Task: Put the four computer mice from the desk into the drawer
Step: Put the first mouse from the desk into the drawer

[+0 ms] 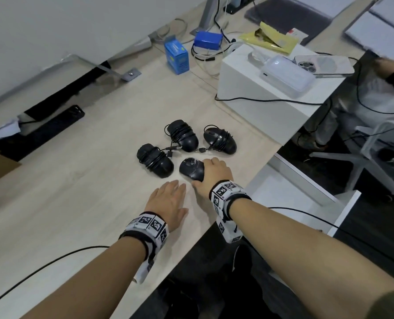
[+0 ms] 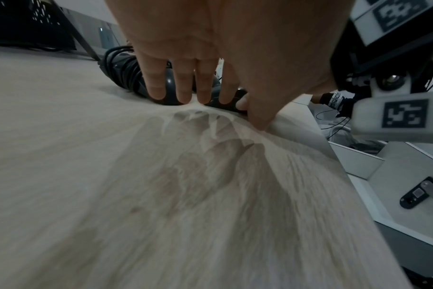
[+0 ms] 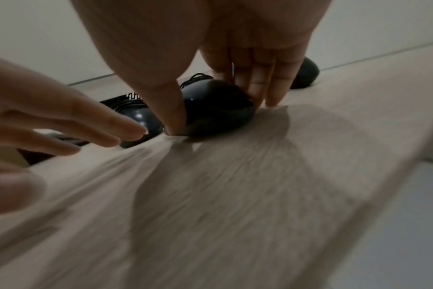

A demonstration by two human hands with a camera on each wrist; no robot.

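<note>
The right hand pinches the nearest mouse by its sides on the desk, the left hand flat and empty beside it; light, hard and glossy, it probably wants a firm side grip.

1. The left hand is wearing a wrist band of white blocks printed with black square code markers over a black strap.
2. The right hand is wearing a matching marker band.
3. A thin black cable is trailing from each band.
4. An olive sleeve is showing at the right upper arm.
</note>
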